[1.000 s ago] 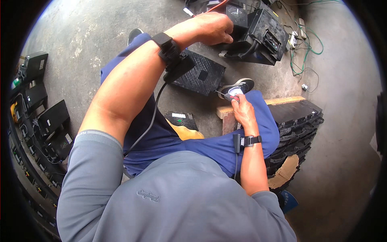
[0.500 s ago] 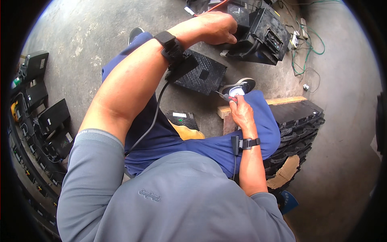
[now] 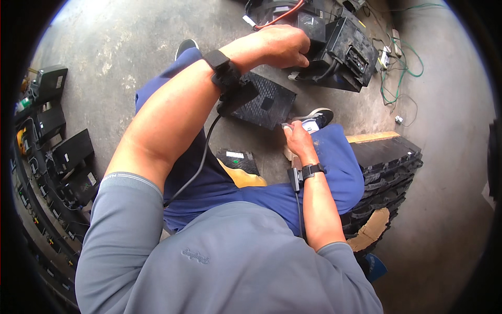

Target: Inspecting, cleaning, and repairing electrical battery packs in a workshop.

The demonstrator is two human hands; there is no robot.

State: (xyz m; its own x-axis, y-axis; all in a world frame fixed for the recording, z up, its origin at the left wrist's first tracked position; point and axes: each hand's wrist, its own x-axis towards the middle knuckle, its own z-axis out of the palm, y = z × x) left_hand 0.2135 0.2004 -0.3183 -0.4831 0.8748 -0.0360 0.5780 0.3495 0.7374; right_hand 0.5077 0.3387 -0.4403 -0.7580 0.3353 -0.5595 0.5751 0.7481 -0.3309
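Note:
My left hand reaches far forward beside a black box-shaped unit with a connector on its face. Its fingers are curled; what they pinch, if anything, is hidden. Closer in, my right hand is closed around a small hand tool. Only a bit of it shows now; earlier its red-and-grey handle and thin pointed tip were seen. Just left of that hand lies a flat black textured panel, partly covered by my left forearm.
Stacked black cases with a wooden strip stand by my right knee. A red cable lies at the far units. Green wires and a white power strip are at the far right. Several black units line the left.
My right hand has moved left and slightly down, turning so the tool is mostly hidden. My left hand stays by the black unit; the whole view has shifted slightly.

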